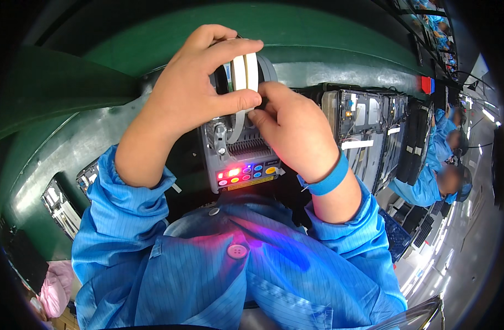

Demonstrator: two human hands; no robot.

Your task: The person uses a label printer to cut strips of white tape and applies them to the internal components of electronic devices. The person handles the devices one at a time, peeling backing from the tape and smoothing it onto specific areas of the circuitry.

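A grey tape dispenser (212, 168) stands in front of me, its button panel lit red and blue. At its back, my left hand (189, 88) grips a pale roll of tape (245, 72) between the thumb and the fingers. A narrow strip of tape (237, 131) hangs from the roll down toward the machine's slotted front. My right hand (296, 124), a blue band round its wrist, is closed at the roll's lower right side. Its thumb and bent fingers pinch at the top of the strip; the fingertips are partly hidden.
Open flat device housings (361, 113) with white strips lie to the right, beside a dark stack (418, 146). More device parts (62, 208) lie on the left. A red box (426, 84) is at the far right. Co-workers in blue (422, 187) sit beyond. Pink cloth (56, 289) is lower left.
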